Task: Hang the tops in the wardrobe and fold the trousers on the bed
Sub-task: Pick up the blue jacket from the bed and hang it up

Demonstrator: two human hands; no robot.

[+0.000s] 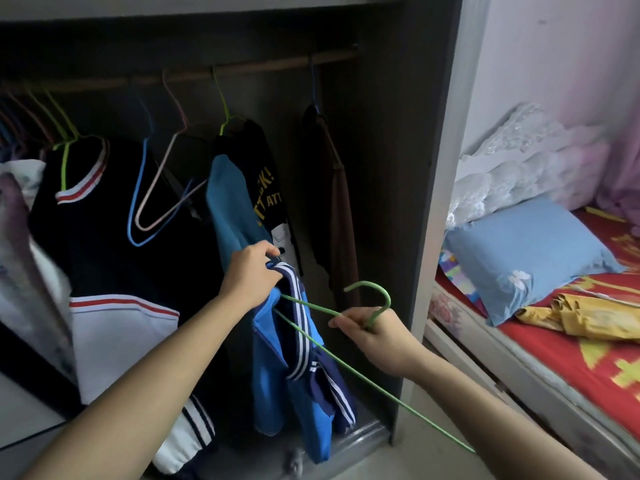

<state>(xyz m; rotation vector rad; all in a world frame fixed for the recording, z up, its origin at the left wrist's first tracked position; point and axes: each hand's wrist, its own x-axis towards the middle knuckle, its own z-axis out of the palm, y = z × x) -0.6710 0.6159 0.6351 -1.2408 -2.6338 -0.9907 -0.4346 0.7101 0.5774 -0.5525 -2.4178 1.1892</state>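
- Wardrobe [429, 140] stood open beside the bed [554, 362]; several tops already hung on the rail [242, 69], with two bare hangers between them.
- My left hand [251, 275] was clenched on the collar of the blue top [277, 375]; my right hand [377, 336] gripped the green hanger [372, 303] at its neck, one arm entering the garment.
- Judged: this top not yet hung; a yellow garment [581, 315] lay unfolded on the bed.
- Free rail showed right of the yellow-lettered top [263, 188]; the wardrobe's side panel was close by my right hand.
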